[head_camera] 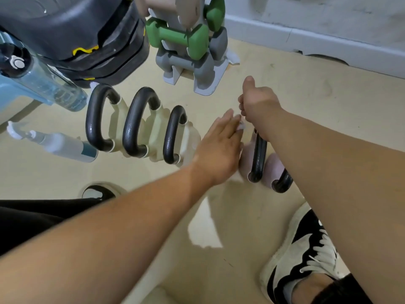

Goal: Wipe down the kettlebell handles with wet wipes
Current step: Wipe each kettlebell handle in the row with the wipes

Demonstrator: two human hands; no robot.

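Right hand (257, 104) grips kettlebell handle (259, 154); open floor (306, 95) lies beyond.

Left hand (219, 148), right hand (258, 104) bare. Arms (109, 238) bare too. Black trousers (32, 220). Right shoe (306, 251) black and white, white laces, pale sock (289, 286) above. Left shoe (98, 191) same colours.

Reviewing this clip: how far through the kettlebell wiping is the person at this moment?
Done: unclear; the three cream kettlebells' handles look glossy, possibly wiped. In hand: the right hand grips a pink kettlebell's handle while the left hand has a wipe at its fingertips beside it. Left: seemingly the second pink kettlebell's handle.
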